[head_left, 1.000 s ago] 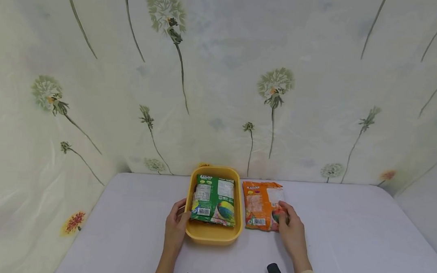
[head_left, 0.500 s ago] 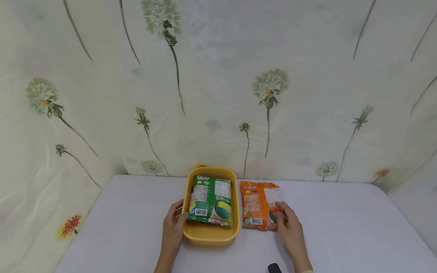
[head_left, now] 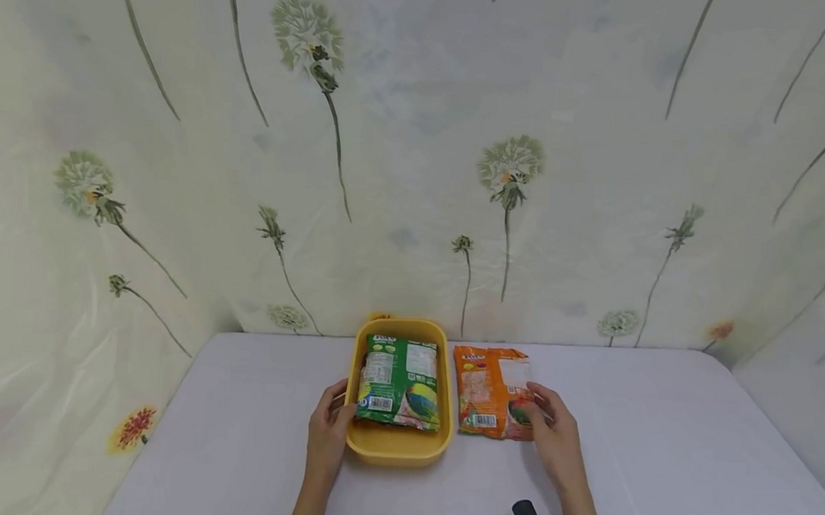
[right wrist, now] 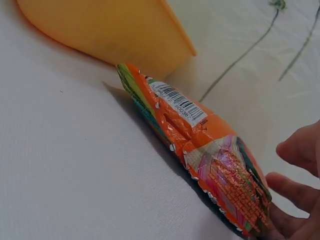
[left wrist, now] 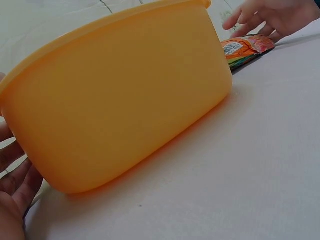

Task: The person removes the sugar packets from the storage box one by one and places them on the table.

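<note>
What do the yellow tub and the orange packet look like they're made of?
The yellow tub looks like moulded plastic with a smooth, matte, even wall and a rolled rim. The orange packet seems to be thin printed plastic film, perhaps foil-lined: it is glossy and crinkled, with a crimped end seam and a barcode.

A yellow-orange tub [head_left: 398,447] is sitting by the left hand [head_left: 328,435], a green packet [head_left: 399,381] showing inside. An orange packet [head_left: 491,391] with a white barcode is lying under the right hand [head_left: 555,440]. The counter [head_left: 653,452] is showing pale lilac.
</note>
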A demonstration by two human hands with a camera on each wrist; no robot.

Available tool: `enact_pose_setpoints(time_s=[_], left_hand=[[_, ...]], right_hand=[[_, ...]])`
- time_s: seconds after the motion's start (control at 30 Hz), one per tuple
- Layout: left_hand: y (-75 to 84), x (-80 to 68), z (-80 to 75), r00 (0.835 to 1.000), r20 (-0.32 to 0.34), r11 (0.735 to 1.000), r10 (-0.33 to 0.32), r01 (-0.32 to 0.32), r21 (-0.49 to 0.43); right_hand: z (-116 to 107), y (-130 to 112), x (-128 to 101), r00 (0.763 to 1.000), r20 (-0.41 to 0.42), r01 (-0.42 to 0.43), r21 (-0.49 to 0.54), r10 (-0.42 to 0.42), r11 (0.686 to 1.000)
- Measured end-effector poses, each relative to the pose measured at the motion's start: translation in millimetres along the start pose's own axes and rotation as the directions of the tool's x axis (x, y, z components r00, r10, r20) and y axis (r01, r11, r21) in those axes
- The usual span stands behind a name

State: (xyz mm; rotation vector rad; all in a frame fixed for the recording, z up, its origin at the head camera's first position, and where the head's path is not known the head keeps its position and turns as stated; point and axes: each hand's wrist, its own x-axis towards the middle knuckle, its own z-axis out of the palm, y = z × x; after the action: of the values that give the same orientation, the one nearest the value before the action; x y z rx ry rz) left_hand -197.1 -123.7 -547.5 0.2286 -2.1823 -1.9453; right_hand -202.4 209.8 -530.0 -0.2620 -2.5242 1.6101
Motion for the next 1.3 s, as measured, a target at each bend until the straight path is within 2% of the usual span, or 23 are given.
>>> enact_pose_setpoints(time_s=[0.47,1.07,1.3], left_hand=[[-1.1,-0.6,1.5,1.0,0.001,1.0,0.022,-0.022,0.004],[-1.5,-0.4,0.1,1.0,-0.001,1.0,0.005,-0.005,-0.002],[-2.9,0.8,-0.5,1.0,0.008,1.0,0.011,-0.011,-0.009]], right_hand=[[-1.8,-12.5,-5.1,0.998,-0.044,-0.043,0.079,0.046,0.996],[1.3,-17.2,-9.2,1.0,0.005,0.009,0.119,-0.01,0.993],[3.4,-22.2,-9.6,0.999,0.038,-0.004,0.19,-0.003,0.982]])
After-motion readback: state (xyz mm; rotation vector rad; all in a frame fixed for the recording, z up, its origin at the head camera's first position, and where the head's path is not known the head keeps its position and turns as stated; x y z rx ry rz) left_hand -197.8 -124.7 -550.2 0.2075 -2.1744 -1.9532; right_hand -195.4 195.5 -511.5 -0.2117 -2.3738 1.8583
